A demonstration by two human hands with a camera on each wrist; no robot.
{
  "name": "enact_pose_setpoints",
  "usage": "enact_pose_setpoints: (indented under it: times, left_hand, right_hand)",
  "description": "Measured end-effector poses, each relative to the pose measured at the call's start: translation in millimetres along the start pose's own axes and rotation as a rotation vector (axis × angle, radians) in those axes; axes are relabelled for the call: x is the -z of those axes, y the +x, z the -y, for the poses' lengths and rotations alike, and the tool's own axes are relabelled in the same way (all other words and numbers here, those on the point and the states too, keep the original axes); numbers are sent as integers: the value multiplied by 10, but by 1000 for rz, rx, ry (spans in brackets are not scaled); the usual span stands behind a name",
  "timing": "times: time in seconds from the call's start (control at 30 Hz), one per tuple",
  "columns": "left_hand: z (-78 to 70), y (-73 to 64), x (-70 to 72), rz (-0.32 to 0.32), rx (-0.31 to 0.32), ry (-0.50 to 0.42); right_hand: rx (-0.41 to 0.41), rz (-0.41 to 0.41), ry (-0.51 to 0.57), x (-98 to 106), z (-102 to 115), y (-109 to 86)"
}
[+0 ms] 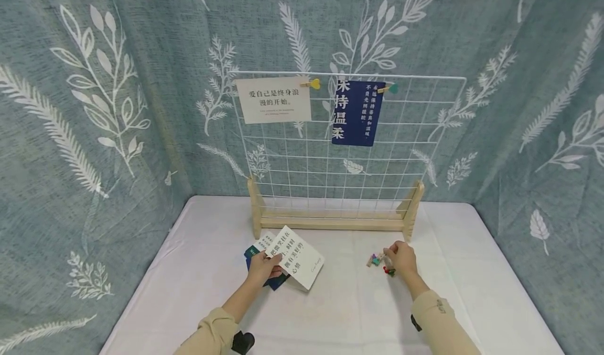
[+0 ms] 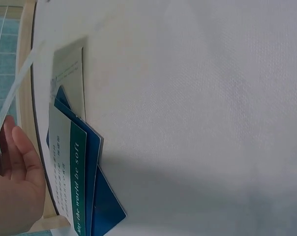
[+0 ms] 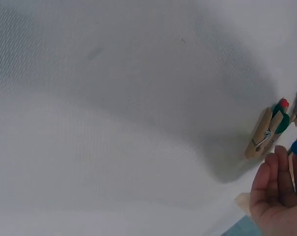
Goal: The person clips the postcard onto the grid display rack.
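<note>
Head view: a white card with black Chinese characters [image 1: 304, 266] is tilted above the near side of the surface [image 1: 349, 318], left of centre. The left hand [image 1: 263, 269] holds it by its left edge, fingers bent and thumb against the card; the left wrist view shows that card nearly edge-on, lifted off the pile. Beneath lies a fanned stack, a green-banded card [image 2: 78, 182] reading "May the world be soft" on top and a blue card [image 2: 109, 211] poking out below.

Over to the right, the right hand [image 1: 402, 259] is down among small wooden clothespins [image 1: 376, 260], fingers bent, with a blue knob at its fingertips (whether it has hold of that peg, I cannot tell). Just beside it, a clothespin with a green and red ornament [image 3: 263, 135] lies apart from the fingers.

For a tidy job, I would pinch one peg by its tails, so that the mouth points away from the palm, and keep the card gripped near its edge so that the print stays uncreased and the top margin free.

Beyond both hands stands a white wire grid rack [image 1: 349, 75] on a wooden base [image 1: 330, 223]. Clipped near its top are a cream card [image 1: 273, 103] with a yellow heart peg [image 1: 314, 84] and a navy card [image 1: 355, 116] with a teal-tipped peg [image 1: 392, 88].
</note>
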State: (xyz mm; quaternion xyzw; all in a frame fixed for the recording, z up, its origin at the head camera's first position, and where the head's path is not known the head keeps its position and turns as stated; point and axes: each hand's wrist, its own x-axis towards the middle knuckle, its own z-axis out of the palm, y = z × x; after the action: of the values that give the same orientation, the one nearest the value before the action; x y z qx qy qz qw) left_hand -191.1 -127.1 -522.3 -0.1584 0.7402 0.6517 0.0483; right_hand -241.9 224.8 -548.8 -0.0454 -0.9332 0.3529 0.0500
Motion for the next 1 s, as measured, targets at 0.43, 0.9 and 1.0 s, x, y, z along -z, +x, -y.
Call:
enact_pose_setpoints:
  times: [0.43,0.9,1.0]
  left_hand:
    - [-36,2,-63,17,32,-34]
    - [-51,1,-99,21,38,46]
    - [-51,4,-115,27,24,47]
  right_hand:
    - [-43,-41,235,66,0,58]
    - [-142,-5,581,135,119,113]
    - [-130,-13,606,116,92,130]
